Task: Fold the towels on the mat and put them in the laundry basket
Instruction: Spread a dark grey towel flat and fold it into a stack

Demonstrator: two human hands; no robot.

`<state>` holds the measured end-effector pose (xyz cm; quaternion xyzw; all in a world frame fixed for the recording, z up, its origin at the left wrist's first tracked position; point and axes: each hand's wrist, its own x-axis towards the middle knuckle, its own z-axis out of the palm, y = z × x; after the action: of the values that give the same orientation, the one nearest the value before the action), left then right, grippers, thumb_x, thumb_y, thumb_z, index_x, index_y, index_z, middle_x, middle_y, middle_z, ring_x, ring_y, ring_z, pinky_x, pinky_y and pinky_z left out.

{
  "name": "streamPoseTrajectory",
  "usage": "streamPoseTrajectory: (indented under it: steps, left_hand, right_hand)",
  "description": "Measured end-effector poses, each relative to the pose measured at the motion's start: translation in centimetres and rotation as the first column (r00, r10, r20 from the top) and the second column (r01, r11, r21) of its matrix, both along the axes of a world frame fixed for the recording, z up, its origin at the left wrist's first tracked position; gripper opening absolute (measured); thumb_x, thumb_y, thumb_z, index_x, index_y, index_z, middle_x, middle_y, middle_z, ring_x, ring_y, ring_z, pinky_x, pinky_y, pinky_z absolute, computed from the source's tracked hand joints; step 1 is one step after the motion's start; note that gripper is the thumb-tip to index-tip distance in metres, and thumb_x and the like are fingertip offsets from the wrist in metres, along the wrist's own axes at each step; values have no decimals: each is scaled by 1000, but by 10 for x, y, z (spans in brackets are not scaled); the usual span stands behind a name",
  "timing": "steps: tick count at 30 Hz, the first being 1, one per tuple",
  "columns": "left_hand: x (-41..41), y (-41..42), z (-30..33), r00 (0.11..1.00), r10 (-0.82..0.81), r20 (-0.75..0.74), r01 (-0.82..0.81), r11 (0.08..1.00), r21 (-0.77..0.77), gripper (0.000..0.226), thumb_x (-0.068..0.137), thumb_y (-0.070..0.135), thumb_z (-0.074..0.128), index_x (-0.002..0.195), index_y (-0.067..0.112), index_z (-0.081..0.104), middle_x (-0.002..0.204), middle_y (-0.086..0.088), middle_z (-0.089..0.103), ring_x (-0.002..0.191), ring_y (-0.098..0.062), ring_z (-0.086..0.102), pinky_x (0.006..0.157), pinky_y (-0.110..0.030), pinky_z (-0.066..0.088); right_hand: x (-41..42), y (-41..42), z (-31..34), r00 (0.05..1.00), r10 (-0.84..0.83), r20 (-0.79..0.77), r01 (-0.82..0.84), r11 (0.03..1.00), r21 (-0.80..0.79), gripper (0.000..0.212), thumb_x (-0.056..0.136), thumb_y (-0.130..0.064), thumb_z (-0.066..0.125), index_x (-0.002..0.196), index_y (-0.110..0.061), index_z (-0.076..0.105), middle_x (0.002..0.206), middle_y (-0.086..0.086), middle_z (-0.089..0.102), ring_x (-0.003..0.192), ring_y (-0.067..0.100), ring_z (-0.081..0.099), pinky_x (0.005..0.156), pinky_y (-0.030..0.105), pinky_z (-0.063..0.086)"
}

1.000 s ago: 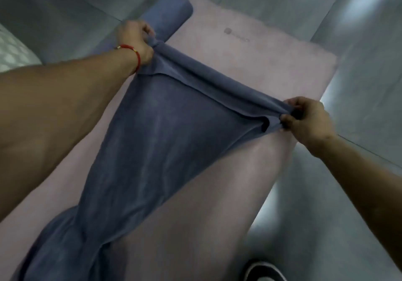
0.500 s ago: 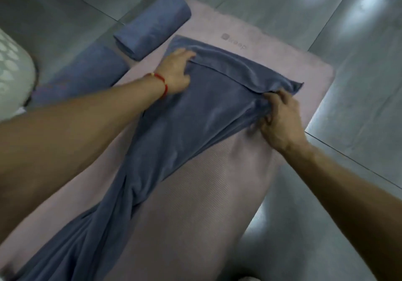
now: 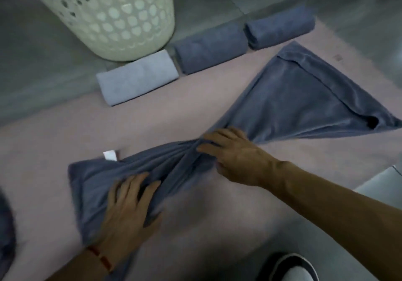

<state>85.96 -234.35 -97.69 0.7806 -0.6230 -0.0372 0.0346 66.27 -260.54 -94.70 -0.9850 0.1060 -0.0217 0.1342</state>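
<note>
Towel (image 3: 289,104), just laid with its far end flat on the mat (image 3: 54,141), is now bunched mid-length: right hand (image 3: 235,150) grips the gather, left hand (image 3: 128,204) presses flat-fingered. Spreading comes before folding; basket (image 3: 113,15) waits nearby.

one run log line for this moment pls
stage: spreading | left hand: presses near end of dark blue towel | right hand: on bunched middle | pink mat: beneath | folded towels: three beside white perforated basket
</note>
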Motion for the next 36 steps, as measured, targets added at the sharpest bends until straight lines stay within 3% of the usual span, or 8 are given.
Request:
streamPoseTrajectory:
  steps: [8, 12, 17, 21, 24, 28, 31, 36]
  left_hand:
    - [1, 84, -13, 887, 380, -263, -394, 919, 1, 65, 81, 31, 58, 143, 20, 43, 123, -11, 62, 106, -34, 58, 85, -42, 50]
    - [17, 81, 23, 748, 443, -494, -457, 884, 100, 44, 77, 18, 64, 115, 30, 45, 90, 0, 69, 75, -25, 66, 61, -34, 53]
    - [72, 73, 89, 185, 471, -863, -470, 813, 343, 24, 87, 6, 67, 107, 20, 67, 88, -5, 74, 79, -11, 66, 70, -24, 54]
    - [128, 55, 95, -292, 194, -936, -801, 485, 350, 23, 93, 29, 64, 106, 11, 69, 99, -12, 72, 92, -26, 67, 87, -38, 53]
    - [137, 48, 66, -258, 349, -901, -881, 298, 368, 23, 97, 35, 52, 100, 14, 61, 97, -12, 69, 86, -26, 63, 87, -39, 51]
    - [100, 47, 15, 90, 633, -769, -794, 512, 328, 43, 82, 32, 76, 114, 26, 48, 95, 2, 65, 92, -18, 60, 83, -26, 45]
    - [94, 52, -11, 390, 725, -568, -799, 573, 184, 38, 65, 47, 70, 85, 16, 60, 83, -1, 63, 86, -25, 61, 69, -27, 44]
    - [77, 60, -16, 288, 692, -662, -899, 434, 63, 10, 86, 20, 72, 82, 20, 62, 92, -3, 68, 82, -17, 65, 77, -28, 54]
  right_hand:
    - [91, 100, 3, 814, 472, -340, -480, 875, 64, 77, 97, -26, 64, 161, -29, 21, 170, 2, 5, 156, 25, 2, 120, 66, -5]
    - [117, 139, -7, 861, 417, -292, -411, 908, 84, 88, 98, -36, 61, 162, -20, 2, 163, 7, 28, 148, 26, 28, 122, 60, 5]
    - [154, 120, 21, 894, 423, -149, -347, 863, 367, 22, 97, -30, 60, 116, -18, 62, 110, 2, 69, 96, 22, 64, 83, 41, 51]
    - [215, 85, 41, 988, 143, 55, -151, 974, 169, 40, 96, -39, 50, 132, -22, 57, 125, 7, 63, 113, 29, 58, 95, 50, 47]
    - [236, 70, 33, 998, 12, 55, -7, 996, -88, 60, 94, -28, 62, 150, -21, 43, 148, 10, 45, 132, 34, 45, 106, 55, 37]
    - [197, 80, -3, 991, 126, -49, -130, 987, -91, 52, 91, -21, 61, 142, -22, 51, 144, 4, 49, 129, 30, 48, 108, 52, 32]
    - [156, 92, -34, 970, 240, -22, -241, 964, -115, 53, 85, -19, 71, 136, -16, 59, 141, 11, 55, 126, 34, 55, 108, 60, 37]
    - [129, 91, -50, 961, 274, -31, -275, 954, -116, 61, 80, -22, 78, 137, -14, 58, 141, 12, 54, 127, 32, 55, 109, 62, 39]
